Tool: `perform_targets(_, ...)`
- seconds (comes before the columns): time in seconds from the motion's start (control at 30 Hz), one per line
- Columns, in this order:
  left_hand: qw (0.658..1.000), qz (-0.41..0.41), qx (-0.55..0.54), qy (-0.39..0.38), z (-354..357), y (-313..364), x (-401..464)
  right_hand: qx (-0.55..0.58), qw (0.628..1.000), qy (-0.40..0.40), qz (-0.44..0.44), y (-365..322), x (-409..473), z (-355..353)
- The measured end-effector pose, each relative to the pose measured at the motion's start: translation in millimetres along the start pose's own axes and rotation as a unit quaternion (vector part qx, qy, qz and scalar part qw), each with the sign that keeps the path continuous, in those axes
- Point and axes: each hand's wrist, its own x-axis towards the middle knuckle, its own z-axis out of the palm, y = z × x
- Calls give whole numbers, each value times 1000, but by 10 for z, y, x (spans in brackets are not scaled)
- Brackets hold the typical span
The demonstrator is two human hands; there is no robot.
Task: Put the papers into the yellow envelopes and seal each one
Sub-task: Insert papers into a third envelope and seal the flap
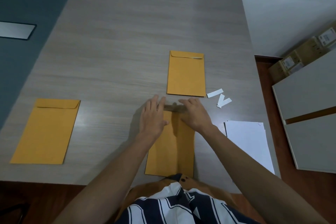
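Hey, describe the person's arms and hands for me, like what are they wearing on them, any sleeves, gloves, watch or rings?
Both forearms are bare up to the frame's lower edge: no sleeves reach them. The left hand and right hand have no gloves, and no watch, bracelet or ring shows. The only clothing in view is a navy-and-white striped shirt over the torso.

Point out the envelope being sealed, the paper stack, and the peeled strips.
envelope being sealed (171, 151): head view, bare body below the hands.
paper stack (247, 142): head view, top sheet's middle.
peeled strips (215, 93): head view, farther strip's middle.
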Motion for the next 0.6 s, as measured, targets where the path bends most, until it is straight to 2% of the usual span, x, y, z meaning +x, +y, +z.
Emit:
perform_targets(0.1, 998, 54, 12, -3, 25, -38, -33, -39, 997, 31, -58, -59, -177, 121)
perform_targets(0.3, 989, 143, -29, 36, 150, -278, -226, -79, 993, 62, -66, -170, -487, 371)
perform_targets(0.33, 987, 154, -32, 30, 135, -324, -226, -94, 992, 55, -68, -210, -486, 393)
perform_targets(0.47, 982, 191, -4, 5, 112, -495, -152, -160, 983, -73, -55, -417, -450, 454)
perform_targets(0.6, 971, 221, 76, -50, 64, -488, -196, -225, 968, -112, -29, -414, -480, 504)
